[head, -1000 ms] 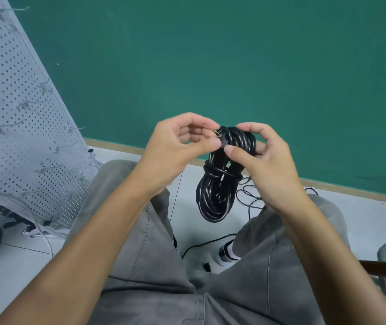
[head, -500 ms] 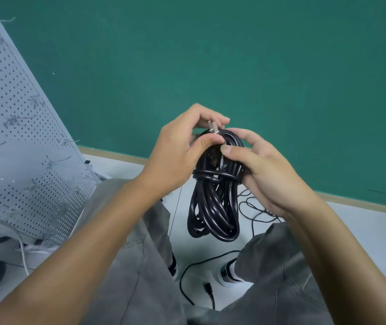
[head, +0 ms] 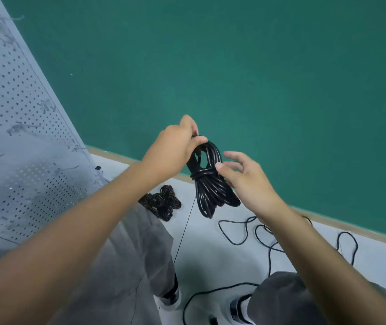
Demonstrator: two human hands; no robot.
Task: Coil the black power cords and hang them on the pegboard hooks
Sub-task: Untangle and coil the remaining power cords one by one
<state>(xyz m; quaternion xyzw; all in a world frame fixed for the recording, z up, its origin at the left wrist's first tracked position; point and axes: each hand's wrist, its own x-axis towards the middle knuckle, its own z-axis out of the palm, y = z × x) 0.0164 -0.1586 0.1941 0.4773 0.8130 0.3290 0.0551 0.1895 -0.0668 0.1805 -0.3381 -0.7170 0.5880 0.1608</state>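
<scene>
Coiled cord (head: pixel 207 181) hangs in the air in front of the green wall (head: pixel 257 78), above the floor (head: pixel 210 242). Long axis close to vertical, top loop up, bottom loops fanning down and slightly right. A few turns of cord wrap the bundle crosswise about a third of the way down, cinching it.

Left hand (head: pixel 173 151): fingers curled, pinching the top loop of the coiled cord; it carries the bundle. Plug end not clearly visible under the fingers.

Right hand (head: pixel 243 181): fingers spread and relaxed, not gripping. Thumb tip sits right at the wrap on the bundle's right side; can't tell if it actually touches. Other fingers are off the cord.

Hands are close together, 1 on each side of the bundle.

Pegboard (head: pixel 18 137) leans at the left, its hooks bare where I can see them; the bundle is well apart from it.

On the floor: a 2nd bundle (head: pixel 161 204) lies near the wall's base, by the left knee; loose cord (head: pixel 257 233) sprawls along the floor toward the right edge and between the person's shoes. Grey trousers (head: pixel 128 266) fill the bottom.
</scene>
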